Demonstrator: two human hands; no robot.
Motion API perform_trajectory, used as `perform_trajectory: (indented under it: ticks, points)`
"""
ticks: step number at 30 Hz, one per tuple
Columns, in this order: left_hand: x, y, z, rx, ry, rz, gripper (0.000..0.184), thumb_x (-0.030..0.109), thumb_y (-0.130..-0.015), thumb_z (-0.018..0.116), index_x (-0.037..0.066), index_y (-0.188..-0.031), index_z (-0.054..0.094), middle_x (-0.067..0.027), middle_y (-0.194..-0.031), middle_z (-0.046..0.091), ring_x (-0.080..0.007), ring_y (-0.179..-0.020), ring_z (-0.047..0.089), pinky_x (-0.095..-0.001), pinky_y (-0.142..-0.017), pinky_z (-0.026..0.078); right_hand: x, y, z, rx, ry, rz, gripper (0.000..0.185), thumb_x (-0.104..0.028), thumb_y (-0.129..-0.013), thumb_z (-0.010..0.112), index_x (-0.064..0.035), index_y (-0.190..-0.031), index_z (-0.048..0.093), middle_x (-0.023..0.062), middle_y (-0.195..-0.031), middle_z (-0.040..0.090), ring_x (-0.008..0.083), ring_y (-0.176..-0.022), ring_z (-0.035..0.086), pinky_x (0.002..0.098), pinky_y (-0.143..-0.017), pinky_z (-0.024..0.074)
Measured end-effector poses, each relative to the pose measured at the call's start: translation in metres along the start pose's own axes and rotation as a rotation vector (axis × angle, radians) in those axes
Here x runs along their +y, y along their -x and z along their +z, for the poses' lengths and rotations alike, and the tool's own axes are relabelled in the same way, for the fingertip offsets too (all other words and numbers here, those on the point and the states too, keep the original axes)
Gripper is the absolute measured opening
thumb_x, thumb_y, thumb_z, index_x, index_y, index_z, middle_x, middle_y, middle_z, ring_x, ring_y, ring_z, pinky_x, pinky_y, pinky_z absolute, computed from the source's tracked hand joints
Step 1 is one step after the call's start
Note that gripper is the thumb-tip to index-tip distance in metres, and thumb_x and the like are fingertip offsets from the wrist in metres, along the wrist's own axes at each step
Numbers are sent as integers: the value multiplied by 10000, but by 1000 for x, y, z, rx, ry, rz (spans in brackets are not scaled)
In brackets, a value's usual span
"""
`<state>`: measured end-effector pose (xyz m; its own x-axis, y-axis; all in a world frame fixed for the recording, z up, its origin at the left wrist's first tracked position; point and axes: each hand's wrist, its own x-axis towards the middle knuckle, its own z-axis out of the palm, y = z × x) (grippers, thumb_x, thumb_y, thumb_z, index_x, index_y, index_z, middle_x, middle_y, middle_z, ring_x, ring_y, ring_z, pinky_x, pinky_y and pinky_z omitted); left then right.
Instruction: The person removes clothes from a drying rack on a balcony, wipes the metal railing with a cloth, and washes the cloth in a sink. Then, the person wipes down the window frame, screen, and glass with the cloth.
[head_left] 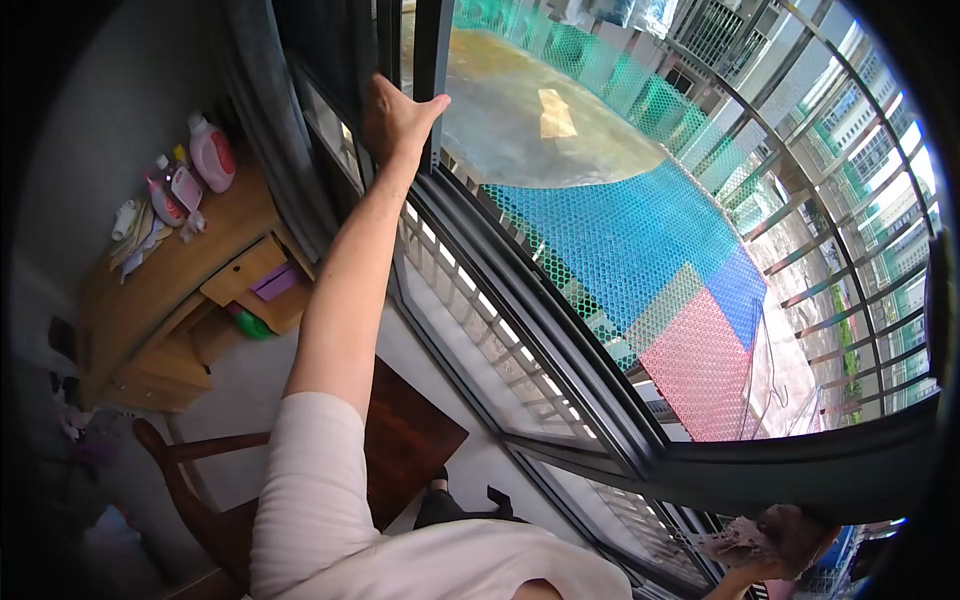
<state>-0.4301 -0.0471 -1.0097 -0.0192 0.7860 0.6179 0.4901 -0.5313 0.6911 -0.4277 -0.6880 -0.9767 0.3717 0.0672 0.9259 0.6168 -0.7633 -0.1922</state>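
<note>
My left hand (pixel 396 125) reaches up to the dark upright frame of the sliding window (pixel 430 75). Its thumb lies across the frame's edge, and the other fingers wrap round the inner side, partly hidden. Low at the right, my right hand (pixel 752 576) holds a crumpled grey-brown cloth (pixel 750 540) beside the lower window frame; its fingers are mostly covered by the cloth. Between the hands runs the dark window track (pixel 530 290), with the window standing open above it.
Outside, a barred cage (pixel 860 250) holds blue mesh matting (pixel 610 235), a red mat (pixel 695 370) and a translucent sheet (pixel 520 120). Indoors are a wooden desk (pixel 150 290) with detergent bottles (pixel 210 155), a grey curtain (pixel 265 120) and a wooden chair (pixel 410 440) beneath me.
</note>
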Motion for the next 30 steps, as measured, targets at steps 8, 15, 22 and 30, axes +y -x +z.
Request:
perform_trajectory:
  ticks: [8,15,22,30]
  points:
    - [-19,-14,12,1,-41,63,617,399,-706,748,-6,-1066,453,-216,-1030,588,-395,-938,590,-470,-761,487,-104,71,37,-133,-256,-261,441,-177,-884,600,-17,-1260,434,195,-1208,470,328,-1084,504,434,-970,404]
    - [-45,-33,-1,-236,38,176,487,282,-774,672,1,-1072,407,-291,-1005,590,-468,-903,583,-508,-791,471,-227,41,251,-417,-1250,299,371,-13,-927,474,11,-1292,415,106,-1235,500,175,-1106,511,318,-989,394]
    - [-57,-37,8,-278,187,297,630,249,-785,649,8,-1272,329,-290,-1143,556,-438,-1028,555,-452,-874,452,-369,-92,419,-229,-1423,18,484,56,-818,444,-109,-1273,462,93,-1222,535,215,-1054,540,286,-867,439]
    - [-81,-45,32,-398,485,167,660,394,-848,588,61,-1333,287,-204,-1233,529,-305,-1098,554,-372,-924,425,-415,-69,500,-731,-2023,21,699,30,-753,511,-163,-1402,339,143,-1339,447,230,-1218,454,304,-990,367]
